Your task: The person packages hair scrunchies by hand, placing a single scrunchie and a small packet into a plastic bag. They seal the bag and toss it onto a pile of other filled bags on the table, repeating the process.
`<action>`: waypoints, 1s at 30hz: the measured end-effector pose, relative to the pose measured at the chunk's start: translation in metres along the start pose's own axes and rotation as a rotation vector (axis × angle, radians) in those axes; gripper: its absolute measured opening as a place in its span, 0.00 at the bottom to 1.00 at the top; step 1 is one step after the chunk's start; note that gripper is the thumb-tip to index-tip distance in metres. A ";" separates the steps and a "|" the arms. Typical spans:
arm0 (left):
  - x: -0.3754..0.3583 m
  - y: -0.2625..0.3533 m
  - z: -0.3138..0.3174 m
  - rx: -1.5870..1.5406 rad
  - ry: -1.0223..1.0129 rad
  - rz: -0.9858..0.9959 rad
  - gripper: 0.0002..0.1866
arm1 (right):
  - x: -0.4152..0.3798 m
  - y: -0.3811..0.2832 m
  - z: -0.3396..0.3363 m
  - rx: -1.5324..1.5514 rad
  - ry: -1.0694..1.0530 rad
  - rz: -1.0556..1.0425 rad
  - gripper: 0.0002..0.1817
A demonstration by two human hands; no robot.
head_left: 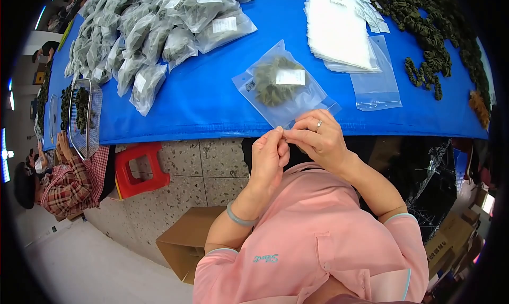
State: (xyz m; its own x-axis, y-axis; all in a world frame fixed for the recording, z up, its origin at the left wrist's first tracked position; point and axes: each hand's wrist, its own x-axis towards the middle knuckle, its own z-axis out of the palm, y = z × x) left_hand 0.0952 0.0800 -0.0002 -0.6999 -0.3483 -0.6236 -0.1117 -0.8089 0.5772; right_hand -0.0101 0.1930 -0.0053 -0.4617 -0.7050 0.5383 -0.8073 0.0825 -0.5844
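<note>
A clear plastic bag lies on the blue table near its front edge. Inside it is a dark green scrunchie, and a white label shows over the scrunchie. My left hand is closed in a pinch at the bag's near edge, thumb and forefinger together. Beside it, my right hand, with a ring on one finger, pinches the same edge. The fingertips of both hands almost meet there and cover the bag's near border.
Bagged scrunchies are heaped at the back left. Flat empty bags are stacked at the back right, near loose green scrunchies. A wire basket stands at left. Below are a red stool and a cardboard box; a co-worker sits left.
</note>
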 end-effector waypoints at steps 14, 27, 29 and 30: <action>0.000 0.000 -0.002 0.068 -0.027 0.079 0.11 | -0.003 0.003 -0.004 0.103 -0.029 0.116 0.06; 0.007 -0.004 -0.005 0.176 0.017 0.107 0.11 | 0.000 0.002 -0.001 0.018 -0.057 0.044 0.03; 0.007 -0.004 -0.004 0.170 0.028 0.104 0.11 | 0.000 0.002 -0.001 0.008 -0.047 0.012 0.04; 0.007 -0.004 -0.004 0.168 0.027 0.105 0.11 | 0.000 0.002 -0.001 0.018 -0.040 -0.001 0.04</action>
State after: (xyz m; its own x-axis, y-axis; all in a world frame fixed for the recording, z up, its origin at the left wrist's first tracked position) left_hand 0.0936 0.0789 -0.0086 -0.6951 -0.4411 -0.5676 -0.1565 -0.6778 0.7184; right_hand -0.0123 0.1940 -0.0054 -0.4454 -0.7330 0.5142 -0.8007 0.0691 -0.5951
